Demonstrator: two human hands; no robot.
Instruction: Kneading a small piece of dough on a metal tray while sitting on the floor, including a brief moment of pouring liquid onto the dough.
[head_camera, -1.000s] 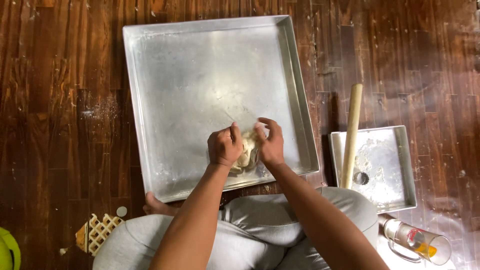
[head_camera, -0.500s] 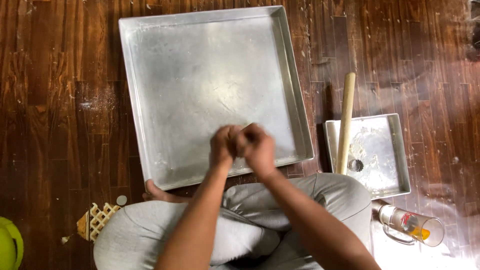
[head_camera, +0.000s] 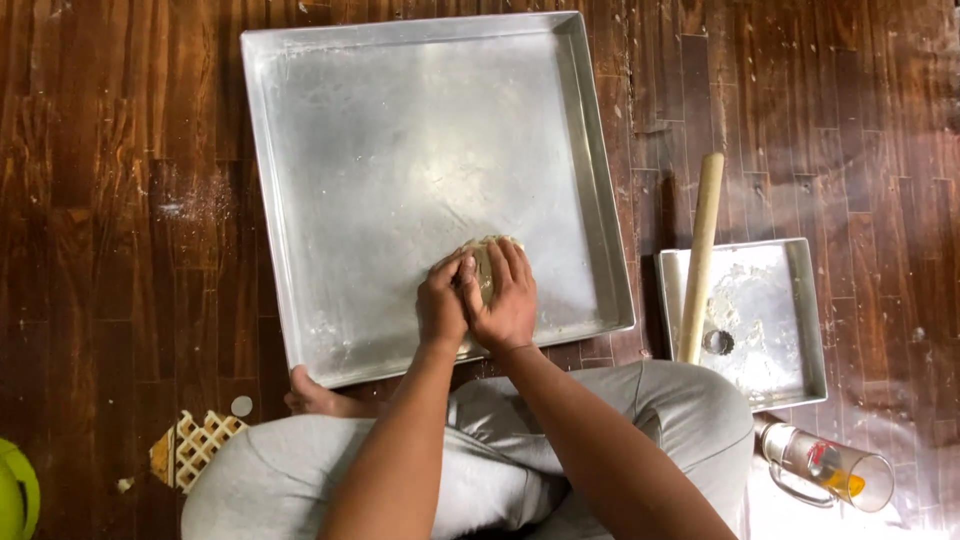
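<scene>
Both hands press flat on the pale, rounded dough lump (head_camera: 483, 262) near the large square metal tray (head_camera: 400, 130)'s six-o'clock rim. Left hand (head_camera: 442, 305) and right hand (head_camera: 505, 300) lie side by side, fingers extended toward twelve, gripping nothing.

Soft overhead light is falling evenly, and the large metal tray (head_camera: 400, 150) is throwing back a broad dull glare just beyond the hands. The dark wooden floor (head_camera: 120, 200) is gleaming in streaks to their right, washing out near the glass mug (head_camera: 835, 470). Shadows are staying faint. Edges are softening slightly; the hands are blurring a little.
</scene>
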